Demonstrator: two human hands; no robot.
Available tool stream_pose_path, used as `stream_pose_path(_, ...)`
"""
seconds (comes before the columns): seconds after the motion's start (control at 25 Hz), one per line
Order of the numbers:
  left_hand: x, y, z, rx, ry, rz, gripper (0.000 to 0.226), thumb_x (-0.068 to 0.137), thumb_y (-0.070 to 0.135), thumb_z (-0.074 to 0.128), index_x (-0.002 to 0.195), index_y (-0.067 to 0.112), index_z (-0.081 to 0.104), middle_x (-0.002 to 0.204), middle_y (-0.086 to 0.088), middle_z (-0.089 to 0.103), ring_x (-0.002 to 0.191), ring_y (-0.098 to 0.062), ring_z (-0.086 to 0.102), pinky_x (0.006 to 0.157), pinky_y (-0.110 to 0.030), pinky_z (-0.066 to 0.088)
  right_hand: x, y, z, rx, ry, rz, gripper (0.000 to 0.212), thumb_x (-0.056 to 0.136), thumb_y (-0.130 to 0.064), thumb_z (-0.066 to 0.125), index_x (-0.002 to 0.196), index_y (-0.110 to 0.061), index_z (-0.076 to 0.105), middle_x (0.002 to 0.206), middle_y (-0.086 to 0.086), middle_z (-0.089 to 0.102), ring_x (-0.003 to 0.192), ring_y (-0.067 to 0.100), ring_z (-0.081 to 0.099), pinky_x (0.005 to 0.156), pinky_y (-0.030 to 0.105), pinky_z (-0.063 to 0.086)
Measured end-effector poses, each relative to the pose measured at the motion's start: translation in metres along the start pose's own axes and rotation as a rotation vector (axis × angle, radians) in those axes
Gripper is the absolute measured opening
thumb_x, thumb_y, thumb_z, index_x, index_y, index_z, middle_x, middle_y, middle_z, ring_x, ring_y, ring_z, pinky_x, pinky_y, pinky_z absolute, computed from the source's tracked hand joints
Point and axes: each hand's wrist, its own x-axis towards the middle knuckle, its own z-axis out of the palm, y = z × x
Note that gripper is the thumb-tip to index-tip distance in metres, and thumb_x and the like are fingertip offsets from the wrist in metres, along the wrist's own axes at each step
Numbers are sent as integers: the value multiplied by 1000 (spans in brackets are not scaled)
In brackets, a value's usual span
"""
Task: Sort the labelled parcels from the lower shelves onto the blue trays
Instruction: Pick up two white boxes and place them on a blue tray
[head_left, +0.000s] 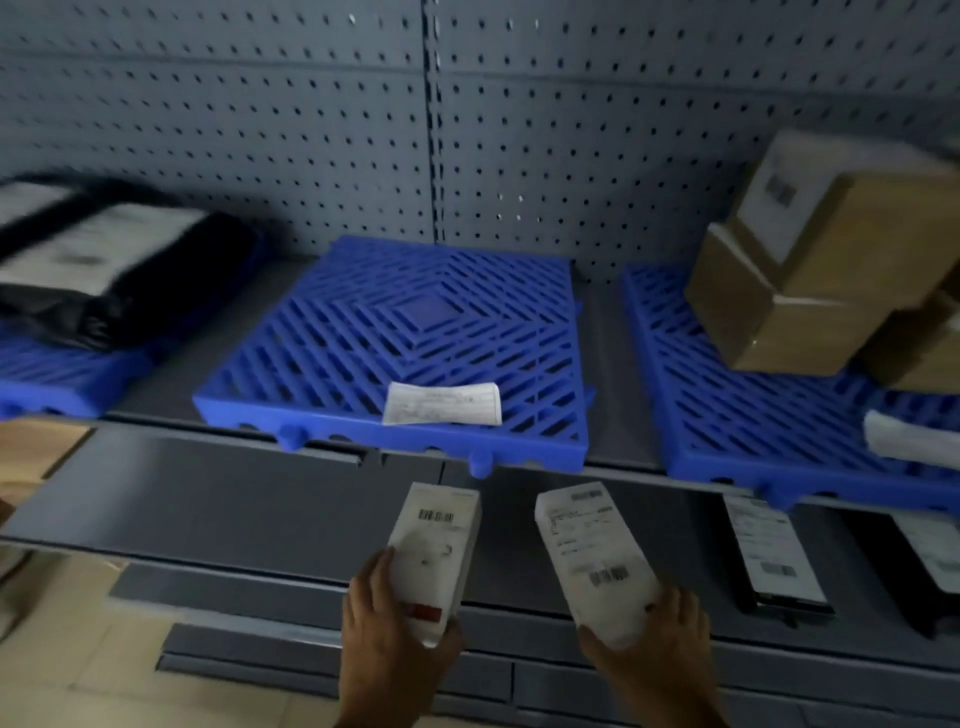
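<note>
My left hand (387, 623) grips a small white labelled box (435, 551) with a barcode and a red patch, held upright below the shelf edge. A second white labelled parcel (595, 561) is tilted in my right hand (652, 644). Both sit just under the middle blue tray (322, 364), which carries only a loose paper label (442, 404). The left blue tray (57, 374) holds black bagged parcels (104, 260). On the right blue tray (737, 415) stand brown cardboard boxes (810, 270) and a white parcel (909, 441).
Grey pegboard (363, 130) backs the shelf. On the lower shelf at the right lie black parcels with white labels (774, 556). A brown box (36, 457) shows at the far left. Grey shelf lips and beige floor tiles are below.
</note>
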Motion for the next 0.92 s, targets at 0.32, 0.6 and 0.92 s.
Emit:
stream_pose_path(0.32,-56,37,-80,-26,10,-36,113,51,46,86,148,9,40,138,-2,47,121,-23,49,98,-39,49,-28,-17,-76,288,-77,-200,98,43,-33,100,123,1,54,108,11,46,100,37,53,84,51,52)
stream_pose_path(0.6,-104,67,-117,-9,15,-14,112,63,59,80,153,18,28,145,6,38,128,-10,39,103,-33,50,-66,-4,-109,389,-116,-288,100,51,-58,88,130,-19,42,111,-9,35,100,17,50,75,40,56)
stream_pose_path(0.92,-110,84,-176,-113,120,63,105,61,43,88,148,15,36,142,2,42,127,-15,42,100,-43,52,-113,-15,-160,470,-8,-263,104,47,-70,75,133,-22,42,110,-13,33,104,11,47,82,28,46)
